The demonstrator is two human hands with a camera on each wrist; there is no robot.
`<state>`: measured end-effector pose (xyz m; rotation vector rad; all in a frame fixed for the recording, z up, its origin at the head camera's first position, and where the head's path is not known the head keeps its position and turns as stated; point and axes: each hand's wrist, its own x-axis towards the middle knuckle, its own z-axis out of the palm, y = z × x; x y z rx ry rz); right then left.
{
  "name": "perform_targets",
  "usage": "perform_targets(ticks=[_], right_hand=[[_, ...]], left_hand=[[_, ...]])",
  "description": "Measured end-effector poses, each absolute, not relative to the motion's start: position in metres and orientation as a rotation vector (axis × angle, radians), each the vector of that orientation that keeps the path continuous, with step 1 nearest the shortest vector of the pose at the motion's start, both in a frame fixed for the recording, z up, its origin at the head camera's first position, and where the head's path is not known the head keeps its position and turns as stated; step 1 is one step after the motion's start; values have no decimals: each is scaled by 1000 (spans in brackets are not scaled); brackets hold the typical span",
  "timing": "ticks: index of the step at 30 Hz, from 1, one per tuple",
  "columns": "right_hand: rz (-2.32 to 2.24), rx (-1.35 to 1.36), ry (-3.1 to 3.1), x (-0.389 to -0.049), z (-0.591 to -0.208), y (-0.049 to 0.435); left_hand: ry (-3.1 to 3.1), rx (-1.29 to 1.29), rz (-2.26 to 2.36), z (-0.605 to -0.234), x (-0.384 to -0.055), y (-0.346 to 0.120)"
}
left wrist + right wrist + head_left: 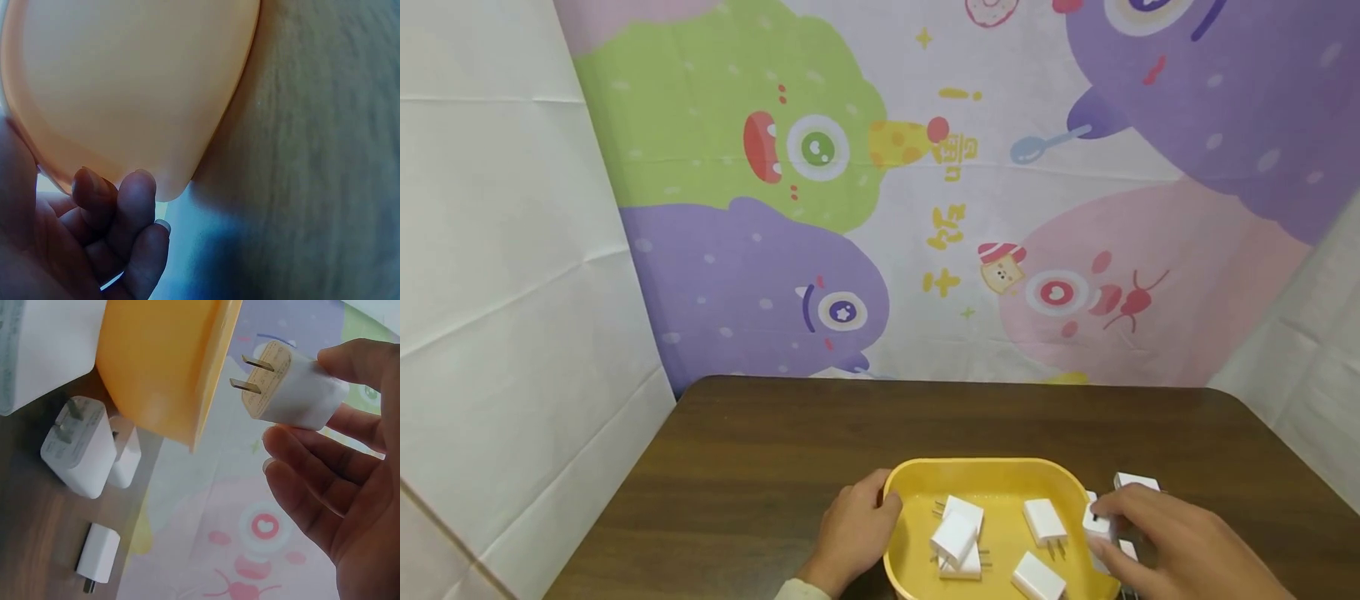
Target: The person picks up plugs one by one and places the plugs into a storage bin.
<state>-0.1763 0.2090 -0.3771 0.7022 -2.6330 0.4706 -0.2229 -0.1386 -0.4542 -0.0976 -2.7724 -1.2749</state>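
A yellow plastic basin (977,463) stands at the table's near side in the head view. My left hand (853,533) grips its left rim, thumb over the edge; curled fingers (134,194) lie against the outer wall in the left wrist view. Over the basin's right rim, my right hand (1187,546) pinches a white charger plug (306,394) between thumb and fingers, two metal prongs pointing away from the palm. Inside the basin, several white charger plugs lie: a small pile (955,537) at left, one plug (1045,522) at right and another (1039,577) nearer me.
To the right of the basin, more white charger plugs sit on the brown wooden table (760,467), including an upright one (78,447) and one lying apart (100,553). A cartoon-print cloth (925,333) hangs behind, with white cloth (512,275) along the left side.
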Motion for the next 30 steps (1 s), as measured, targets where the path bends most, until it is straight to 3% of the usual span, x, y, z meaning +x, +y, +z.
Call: perform_targets(ticks=[30], right_hand=[[503, 1044, -2712, -198, -357, 172]], left_hand=[[-2780, -102, -1263, -452, -222, -138]])
